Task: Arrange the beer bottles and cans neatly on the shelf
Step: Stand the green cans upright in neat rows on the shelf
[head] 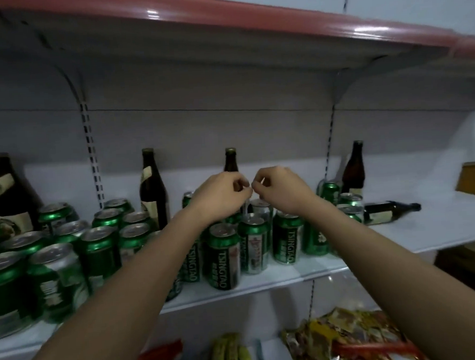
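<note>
Both hands hover above the Tsingtao cans point(224, 260) on the shelf point(442, 223); left hand point(222, 193) and right hand point(280, 189) fingers curled, holding nothing. Right of the cans lies a toppled beer bottle point(388, 211); standing it upright likely comes next.

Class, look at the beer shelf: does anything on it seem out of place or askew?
Yes. One dark bottle lies on its side at the right end of the shelf, while the other bottles, such as the one beside it, stand upright at the back. The green cans stand clustered unevenly, not in rows.
</note>
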